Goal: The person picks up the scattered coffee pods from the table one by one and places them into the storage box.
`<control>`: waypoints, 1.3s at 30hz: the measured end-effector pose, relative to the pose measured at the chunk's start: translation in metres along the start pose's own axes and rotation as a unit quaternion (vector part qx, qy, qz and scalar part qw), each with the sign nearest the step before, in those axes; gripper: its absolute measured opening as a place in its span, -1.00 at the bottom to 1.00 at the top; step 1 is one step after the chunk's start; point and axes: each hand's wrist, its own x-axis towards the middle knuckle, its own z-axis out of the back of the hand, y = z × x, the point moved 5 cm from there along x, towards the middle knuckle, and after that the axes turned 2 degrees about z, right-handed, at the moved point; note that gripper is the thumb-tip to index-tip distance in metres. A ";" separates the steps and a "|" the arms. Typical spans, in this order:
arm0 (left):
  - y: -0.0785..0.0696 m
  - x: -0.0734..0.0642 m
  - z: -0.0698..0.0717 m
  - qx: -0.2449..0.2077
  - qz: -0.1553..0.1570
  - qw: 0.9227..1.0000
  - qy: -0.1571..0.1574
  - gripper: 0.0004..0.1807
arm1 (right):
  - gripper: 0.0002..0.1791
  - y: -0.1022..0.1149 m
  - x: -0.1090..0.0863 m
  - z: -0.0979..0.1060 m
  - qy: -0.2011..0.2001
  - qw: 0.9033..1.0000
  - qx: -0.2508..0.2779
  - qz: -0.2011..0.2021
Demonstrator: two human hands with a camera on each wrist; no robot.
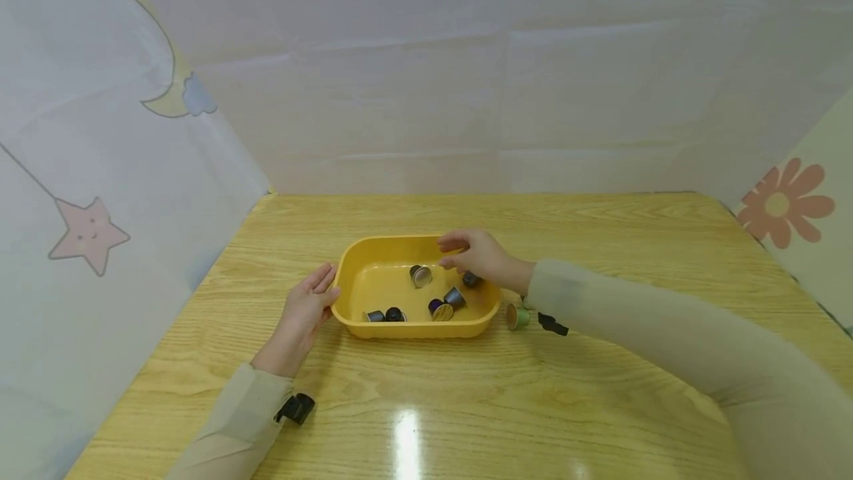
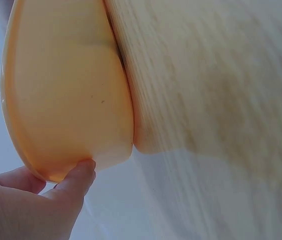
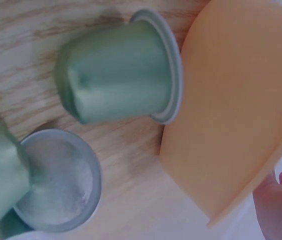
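Note:
A yellow plastic bin (image 1: 363,330) sits on the wooden table with several coffee capsules inside. My left hand (image 1: 303,317) pinches its left rim; in the left wrist view the thumb (image 2: 78,177) presses on the bin's outer wall. Over the right half of the bin is my right hand (image 1: 483,254), its fingers loosely bent and apart with nothing visible between them. Below and around it lie a dark capsule (image 1: 472,279), a blue-grey capsule (image 1: 455,298), a purple capsule (image 1: 440,310) with a gold lid and a brown capsule (image 1: 420,275) showing its silvery lid.
Just outside the bin's right end, a green capsule (image 3: 118,72) lies on its side on the table (image 1: 426,384). More green capsules (image 3: 1,170) are beside it, partly behind the right sleeve in the head view. A black capsule (image 1: 395,314) rests near the bin's front wall.

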 end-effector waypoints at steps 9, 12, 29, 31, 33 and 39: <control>0.000 0.000 0.001 -0.002 0.001 1.000 -0.003 -0.31 | -0.52 0.002 -0.021 0.028 -0.010 0.998 -0.039 0.042; 0.000 -0.002 0.000 -0.007 0.000 1.000 -0.002 -0.31 | -0.52 0.001 -0.032 0.038 -0.013 0.997 -0.042 0.061; 0.000 -0.002 0.000 -0.005 0.000 1.000 0.001 -0.31 | -0.50 -0.024 -0.085 0.083 -0.052 0.992 -0.098 0.066; 0.000 -0.002 0.000 -0.005 -0.001 1.000 0.002 -0.31 | -0.50 -0.026 -0.088 0.086 -0.054 0.991 -0.100 0.067; 0.000 -0.002 0.000 -0.004 -0.002 1.000 0.002 -0.31 | -0.50 -0.029 -0.089 0.087 -0.056 0.991 -0.104 0.069; 0.001 -0.002 0.000 -0.003 -0.004 1.000 0.005 -0.31 | -0.49 -0.036 -0.095 0.091 -0.057 0.990 -0.105 0.079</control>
